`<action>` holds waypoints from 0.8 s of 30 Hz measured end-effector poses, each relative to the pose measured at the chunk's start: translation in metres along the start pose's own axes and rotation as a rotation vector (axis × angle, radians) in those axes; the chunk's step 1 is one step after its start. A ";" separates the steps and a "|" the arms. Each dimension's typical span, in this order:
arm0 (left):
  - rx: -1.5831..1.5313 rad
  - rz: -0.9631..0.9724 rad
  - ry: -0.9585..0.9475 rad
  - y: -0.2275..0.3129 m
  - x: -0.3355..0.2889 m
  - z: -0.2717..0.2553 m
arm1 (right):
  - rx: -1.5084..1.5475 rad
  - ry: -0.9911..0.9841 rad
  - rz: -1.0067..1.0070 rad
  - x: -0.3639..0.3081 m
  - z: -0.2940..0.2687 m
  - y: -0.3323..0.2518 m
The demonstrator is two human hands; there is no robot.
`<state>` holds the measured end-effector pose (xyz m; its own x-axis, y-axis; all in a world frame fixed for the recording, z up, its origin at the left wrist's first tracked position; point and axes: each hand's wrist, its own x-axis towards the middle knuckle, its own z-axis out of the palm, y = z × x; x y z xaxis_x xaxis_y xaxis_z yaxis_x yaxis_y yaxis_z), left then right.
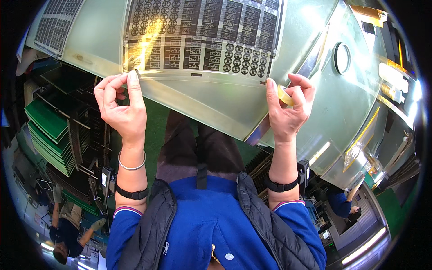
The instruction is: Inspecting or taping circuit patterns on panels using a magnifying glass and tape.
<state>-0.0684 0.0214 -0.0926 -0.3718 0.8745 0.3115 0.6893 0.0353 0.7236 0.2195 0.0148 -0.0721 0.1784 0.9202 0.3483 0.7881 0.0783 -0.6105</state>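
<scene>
A clear film (200, 28) printed with rows of black patterns lies on the pale green glass-like table top (211, 105). My left hand (120, 101) is closed in a pinch at the film's near left corner, where a small dark bit shows by the thumb tip. My right hand (290, 105) is at the near right corner, its fingers curled around a small roll of yellowish clear tape (285, 95). A thin transparent band runs along the film's near edge between both hands. Whether it is tape or the film's margin, I cannot tell.
Another patterned sheet (57, 24) lies at the far left. A round magnifier-like ring (342, 58) stands on the right side of the table. Green boards (51, 119) are stacked on a rack at left. Two other people (67, 229) (340, 202) work farther off.
</scene>
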 end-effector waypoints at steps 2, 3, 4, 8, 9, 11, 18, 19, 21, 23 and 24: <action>0.050 0.042 0.001 0.003 0.001 -0.001 | 0.019 -0.006 0.027 0.000 0.001 -0.005; 0.055 0.044 0.003 0.004 0.002 -0.002 | 0.035 -0.012 0.054 0.000 0.002 -0.008; 0.163 0.065 0.005 0.004 0.003 -0.004 | 0.045 -0.013 0.054 0.001 0.003 -0.010; 0.220 -0.042 0.036 0.002 0.005 -0.011 | -0.110 -0.051 -0.166 0.006 0.005 -0.013; 0.119 -0.111 -0.002 0.003 0.004 -0.009 | -0.096 -0.047 -0.208 0.007 0.004 -0.013; 0.070 -0.135 0.011 -0.004 0.000 -0.006 | -0.078 -0.077 -0.184 0.006 0.004 -0.013; 0.271 0.406 -0.375 0.016 -0.012 -0.017 | -0.033 -0.104 -0.157 0.004 0.006 -0.008; 0.356 0.390 -0.438 0.015 -0.016 -0.016 | -0.034 -0.104 -0.156 0.004 0.006 -0.009; 0.433 0.374 -0.503 0.020 -0.020 -0.015 | -0.030 -0.091 -0.147 0.006 0.006 -0.012; 0.531 0.295 -0.557 0.036 -0.019 -0.013 | -0.019 -0.088 -0.138 0.005 0.006 -0.011; 0.515 0.298 -0.561 0.041 -0.022 -0.009 | 0.001 -0.085 -0.130 0.005 0.007 -0.010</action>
<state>-0.0380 -0.0004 -0.0643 0.1448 0.9894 -0.0071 0.9601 -0.1388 0.2427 0.2082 0.0210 -0.0691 0.0247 0.9313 0.3633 0.8008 0.1991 -0.5649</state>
